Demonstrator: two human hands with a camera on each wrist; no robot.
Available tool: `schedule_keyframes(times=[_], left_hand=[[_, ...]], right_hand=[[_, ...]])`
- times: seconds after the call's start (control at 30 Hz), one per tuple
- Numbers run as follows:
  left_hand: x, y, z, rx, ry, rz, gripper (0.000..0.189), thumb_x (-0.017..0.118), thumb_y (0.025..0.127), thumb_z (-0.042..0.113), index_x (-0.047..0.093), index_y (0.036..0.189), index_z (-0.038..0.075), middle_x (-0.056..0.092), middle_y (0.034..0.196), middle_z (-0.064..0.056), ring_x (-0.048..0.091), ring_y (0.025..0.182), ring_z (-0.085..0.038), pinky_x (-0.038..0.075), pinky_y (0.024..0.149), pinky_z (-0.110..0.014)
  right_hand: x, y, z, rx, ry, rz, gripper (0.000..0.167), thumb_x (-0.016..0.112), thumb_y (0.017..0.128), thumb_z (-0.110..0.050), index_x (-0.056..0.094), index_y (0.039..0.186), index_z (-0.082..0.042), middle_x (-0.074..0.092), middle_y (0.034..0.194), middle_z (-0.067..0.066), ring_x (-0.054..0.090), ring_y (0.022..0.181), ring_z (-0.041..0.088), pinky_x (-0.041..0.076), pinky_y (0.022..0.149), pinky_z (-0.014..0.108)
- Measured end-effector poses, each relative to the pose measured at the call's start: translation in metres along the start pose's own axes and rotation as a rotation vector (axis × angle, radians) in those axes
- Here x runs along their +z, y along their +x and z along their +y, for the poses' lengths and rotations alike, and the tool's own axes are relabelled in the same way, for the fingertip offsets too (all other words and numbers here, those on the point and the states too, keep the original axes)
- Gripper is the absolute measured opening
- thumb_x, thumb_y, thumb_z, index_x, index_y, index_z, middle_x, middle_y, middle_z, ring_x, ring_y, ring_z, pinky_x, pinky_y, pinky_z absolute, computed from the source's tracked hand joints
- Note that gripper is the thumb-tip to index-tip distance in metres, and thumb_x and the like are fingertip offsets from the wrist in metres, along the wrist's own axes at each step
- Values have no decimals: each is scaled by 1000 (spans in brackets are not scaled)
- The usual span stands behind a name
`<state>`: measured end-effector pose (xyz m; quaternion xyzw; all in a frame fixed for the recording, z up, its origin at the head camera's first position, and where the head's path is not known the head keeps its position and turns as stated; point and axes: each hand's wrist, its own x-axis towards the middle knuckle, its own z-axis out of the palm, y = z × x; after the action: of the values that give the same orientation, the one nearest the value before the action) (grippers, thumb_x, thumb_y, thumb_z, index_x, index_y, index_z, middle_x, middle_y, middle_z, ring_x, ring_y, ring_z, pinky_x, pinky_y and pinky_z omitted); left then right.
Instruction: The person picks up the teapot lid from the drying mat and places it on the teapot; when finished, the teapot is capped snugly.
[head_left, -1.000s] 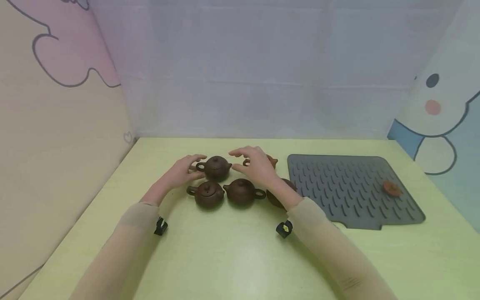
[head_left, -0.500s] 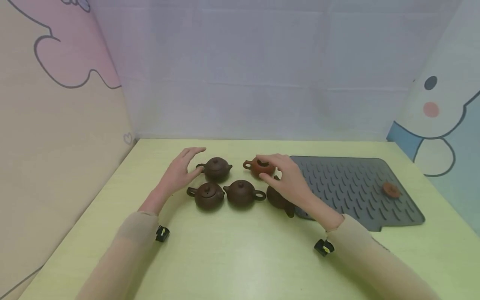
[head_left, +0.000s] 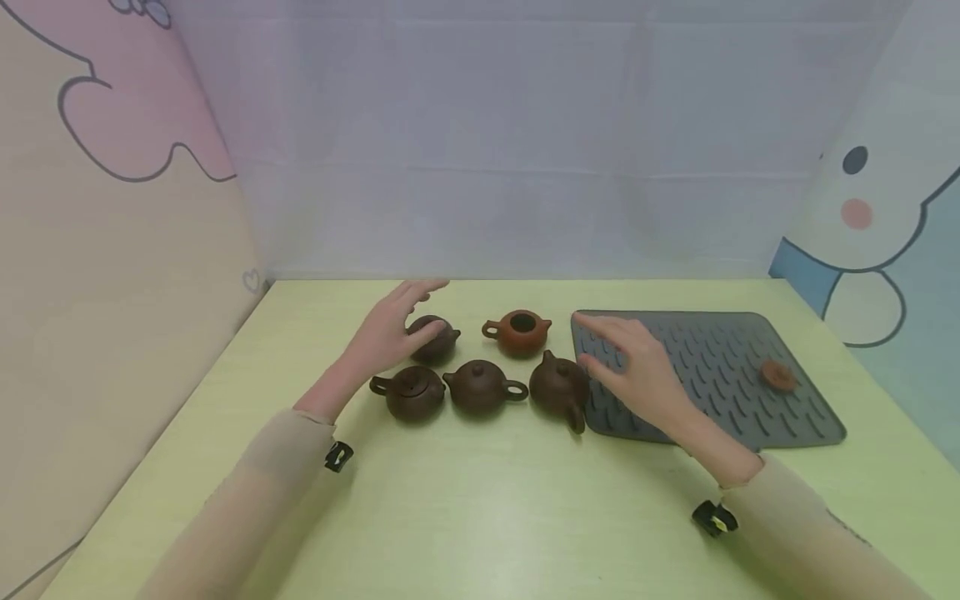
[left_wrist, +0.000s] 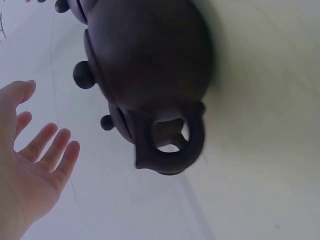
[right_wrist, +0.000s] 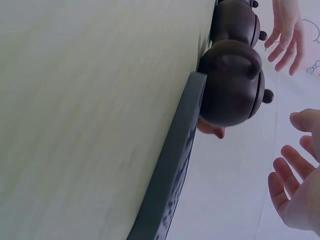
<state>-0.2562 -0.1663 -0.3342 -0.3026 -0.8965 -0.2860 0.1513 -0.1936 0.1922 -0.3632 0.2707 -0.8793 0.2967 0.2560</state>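
Note:
My left hand [head_left: 390, 329] hovers with spread fingers over a dark brown lidded teapot [head_left: 435, 343] in the back row, hiding its handle. Below that hand is another dark teapot [head_left: 412, 395], whose looped handle fills the middle of the left wrist view. My right hand [head_left: 637, 371] holds nothing and is raised over the left part of a grey ridged mat [head_left: 720, 375]. Just left of it a dark teapot [head_left: 557, 387] has its handle turned toward me. A reddish-brown teapot [head_left: 521, 335] stands uncovered at the back, its dark opening showing. A third front-row teapot [head_left: 478, 387] sits in the middle.
A small reddish-brown lid [head_left: 778, 376] lies on the right side of the mat. The pale table [head_left: 465, 500] stretches in front of the teapots. A light curtain [head_left: 480, 150] hangs behind, with cartoon-printed panels on both sides.
My right hand has moved right, from in front of the reddish teapot to over the mat, uncovering that teapot and the right dark one. My left hand has shifted slightly right and away from me.

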Motion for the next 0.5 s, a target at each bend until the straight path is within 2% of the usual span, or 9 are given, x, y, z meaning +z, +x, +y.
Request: schedule_keyframes(times=[0.13, 0.33, 0.43, 0.5], left_hand=[[-1, 17, 7, 13, -31, -73, 59, 69, 93, 23, 46, 147, 16, 53, 145, -7, 60, 123, -28, 53, 98, -43], [6, 47, 12, 73, -44, -204, 57, 68, 93, 24, 47, 145, 15, 54, 144, -8, 62, 120, -28, 54, 97, -42], [13, 60, 11, 95, -26, -279, 56, 68, 94, 27, 48, 145, 16, 55, 143, -8, 62, 120, -26, 54, 97, -42], [17, 68, 10, 110, -15, -326, 56, 68, 94, 27, 48, 145, 15, 55, 143, -7, 62, 121, -25, 54, 97, -42]], right_hand=[[-13, -9, 9, 11, -43, 13, 61, 77, 84, -7, 57, 140, -18, 65, 132, 8, 57, 108, 22, 50, 79, 35], [-38, -28, 26, 0, -125, 83, 66, 80, 77, 1, 60, 137, -15, 67, 125, 11, 58, 101, 21, 44, 77, 13], [-50, -38, 37, 3, -161, 99, 69, 80, 75, 5, 59, 138, -15, 68, 124, 13, 57, 101, 22, 41, 78, 11], [-58, -44, 45, 2, -180, 103, 71, 80, 73, 6, 59, 138, -14, 67, 124, 14, 56, 101, 22, 41, 78, 13]])
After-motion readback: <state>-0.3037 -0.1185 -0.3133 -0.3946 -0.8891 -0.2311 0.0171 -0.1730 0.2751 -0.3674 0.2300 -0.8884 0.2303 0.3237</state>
